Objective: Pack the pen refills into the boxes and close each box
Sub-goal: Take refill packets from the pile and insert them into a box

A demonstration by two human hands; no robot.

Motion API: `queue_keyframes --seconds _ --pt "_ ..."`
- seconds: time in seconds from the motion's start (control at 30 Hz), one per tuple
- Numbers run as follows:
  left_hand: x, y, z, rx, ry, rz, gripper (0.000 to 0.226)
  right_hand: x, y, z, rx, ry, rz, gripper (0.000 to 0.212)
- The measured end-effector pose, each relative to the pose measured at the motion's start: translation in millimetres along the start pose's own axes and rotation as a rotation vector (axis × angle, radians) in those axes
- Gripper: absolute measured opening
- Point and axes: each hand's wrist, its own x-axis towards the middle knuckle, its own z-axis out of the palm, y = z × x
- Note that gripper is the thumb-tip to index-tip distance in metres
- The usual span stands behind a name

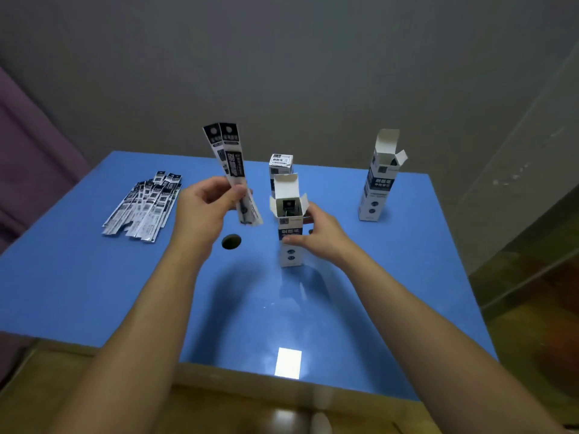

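Left hand (208, 203) is pinching two black-and-white sleeved pen refills (232, 170) above the blue table (391, 277); right hand (316, 233) is gripping the open white-and-navy cardboard box (289, 227) (already part-filled). Tilted refills could catch a flap, tipping it.

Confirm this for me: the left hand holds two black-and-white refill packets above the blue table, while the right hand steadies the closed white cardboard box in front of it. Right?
Not quite. The head view shows the white cardboard box that the right hand steadies is open, its top flap standing up. The rest holds: the left hand holds two black-and-white refill packets above the blue table.
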Motion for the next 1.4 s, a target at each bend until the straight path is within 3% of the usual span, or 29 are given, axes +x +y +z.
queue_keyframes --seconds 0.2,0.47,0.63,0.8,1.0,1.2,1.4 --pt "-9 28 17 -0.078 0.000 0.152 0.014 -6 1 -7 0.152 0.015 -0.158 0.043" --pt "-25 52 38 -0.062 -0.114 0.325 0.013 -12 -2 -15 0.077 0.127 -0.315 0.047" --pt "-27 44 47 0.029 -0.189 0.296 0.017 -14 -3 -18 0.048 0.189 -0.361 0.047" --pt "-28 42 54 0.051 -0.143 0.296 0.038 -17 1 -19 0.020 0.214 -0.376 0.049" --pt "-23 43 54 -0.177 -0.083 0.298 0.014 -18 3 -19 0.031 0.237 -0.354 0.051" --pt "-19 35 56 -0.109 -0.145 0.298 0.012 -16 1 -18 0.007 0.245 -0.361 0.050" --pt "-17 30 57 -0.013 -0.233 0.315 0.027 -17 2 -18 -0.029 0.266 -0.332 0.050"
